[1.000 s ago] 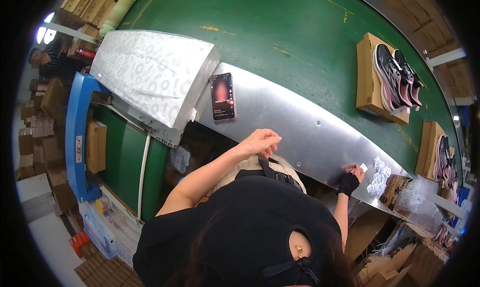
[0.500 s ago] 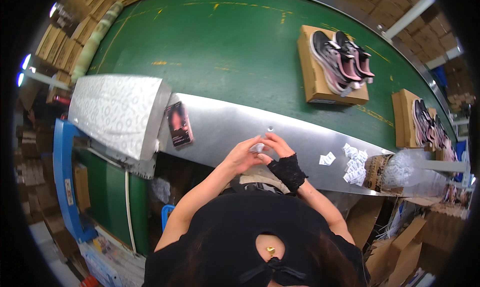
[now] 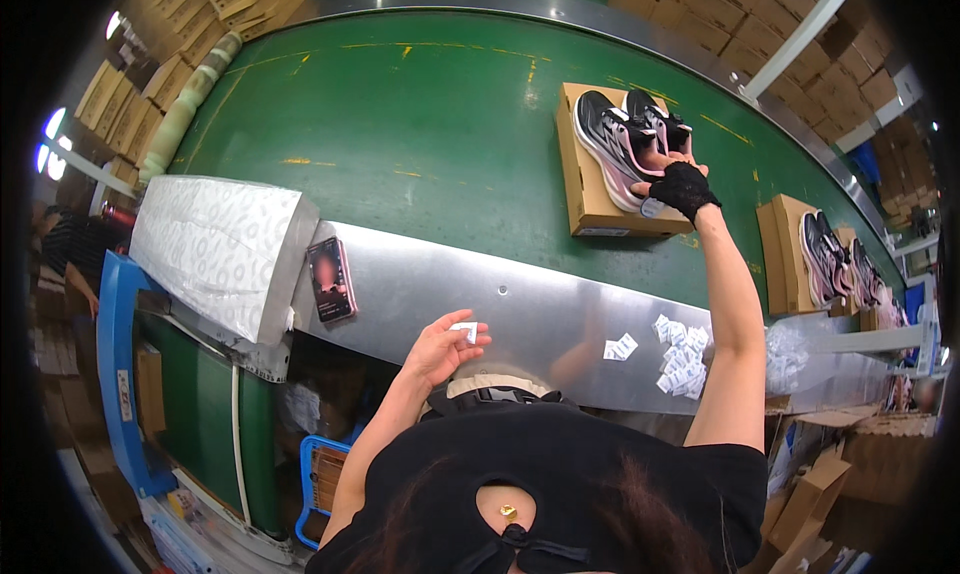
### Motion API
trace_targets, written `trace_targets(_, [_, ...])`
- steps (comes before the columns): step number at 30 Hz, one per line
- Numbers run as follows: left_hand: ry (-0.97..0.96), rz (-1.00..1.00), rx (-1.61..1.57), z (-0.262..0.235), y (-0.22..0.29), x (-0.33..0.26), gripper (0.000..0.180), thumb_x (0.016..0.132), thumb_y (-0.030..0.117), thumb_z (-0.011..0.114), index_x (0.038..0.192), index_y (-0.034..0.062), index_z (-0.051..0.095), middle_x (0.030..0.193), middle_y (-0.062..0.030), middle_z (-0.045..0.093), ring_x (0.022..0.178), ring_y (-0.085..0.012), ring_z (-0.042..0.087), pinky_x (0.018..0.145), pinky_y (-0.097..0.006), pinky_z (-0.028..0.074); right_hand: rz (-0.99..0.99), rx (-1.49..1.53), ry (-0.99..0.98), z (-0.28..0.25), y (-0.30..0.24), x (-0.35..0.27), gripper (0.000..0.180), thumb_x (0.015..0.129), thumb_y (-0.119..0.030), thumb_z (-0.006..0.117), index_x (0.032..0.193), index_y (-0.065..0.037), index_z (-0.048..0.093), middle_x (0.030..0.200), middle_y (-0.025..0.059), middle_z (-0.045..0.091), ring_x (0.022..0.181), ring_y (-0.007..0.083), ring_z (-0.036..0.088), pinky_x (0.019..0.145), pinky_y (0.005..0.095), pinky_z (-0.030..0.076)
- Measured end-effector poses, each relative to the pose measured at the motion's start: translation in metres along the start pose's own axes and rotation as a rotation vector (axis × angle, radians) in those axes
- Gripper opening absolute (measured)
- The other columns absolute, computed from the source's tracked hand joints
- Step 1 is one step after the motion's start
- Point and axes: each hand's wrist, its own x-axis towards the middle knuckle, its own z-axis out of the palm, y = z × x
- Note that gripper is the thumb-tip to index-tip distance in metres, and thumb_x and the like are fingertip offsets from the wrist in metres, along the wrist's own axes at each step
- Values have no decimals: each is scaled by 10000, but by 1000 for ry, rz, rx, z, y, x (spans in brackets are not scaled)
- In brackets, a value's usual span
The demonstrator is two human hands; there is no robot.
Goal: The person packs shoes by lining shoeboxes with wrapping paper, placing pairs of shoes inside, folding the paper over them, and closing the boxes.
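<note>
Overhead, with the middle of my view as the dial's centre, my right hand, in a black fingerless glove, reaches out to two o'clock, at the heel end of a pair of black, white and pink shoes. Its thumb is spread apart from the fingers; partly hidden among the heels, they leave me unable to tell whether they clamp anything. The shoes rest side by side, toes toward eleven o'clock, on a brown cardboard box on the green tabletop.

My left hand is at seven o'clock, above the near edge of the metal strip, its thumb and fingers together on a small white packet. At four o'clock on that strip lies a heap of similar packets, with a few loose ones just beside it. A phone lies at nine o'clock, near a white patterned bundle farther out. At three o'clock, another box carries more shoes.
</note>
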Motion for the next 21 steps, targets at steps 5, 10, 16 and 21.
trace_targets(5, [154,136,198,-4,2,-6,366,825,-10,409,1170,-55,297,1019,-216,536,790,-274,594,600,-300,494,-209,233,215,4,-19,-14,347,629,-478,632,736,-147,638,678,73,615,754,236,591,697,382,385])
trace_targets(10, [385,673,354,12,44,-1,286,872,41,399,1149,7,335,979,-170,578,671,-162,581,539,-232,441,-801,125,384,29,-51,-89,387,502,-361,743,691,-102,527,876,63,548,819,254,507,731,407,342])
trace_targets(16, [458,990,1033,49,46,50,194,838,63,433,1020,10,476,834,-145,605,663,-191,582,592,-301,460,-1204,215,309,89,-119,-131,204,495,-140,614,660,-82,508,868,114,560,820,249,515,762,505,354])
trace_targets(21, [461,958,1181,26,9,102,181,824,82,420,960,2,510,719,-219,567,706,-362,574,617,-416,441,-916,642,-434,94,-106,-105,270,536,-228,720,751,-143,581,1032,102,532,1022,272,477,862,447,337])
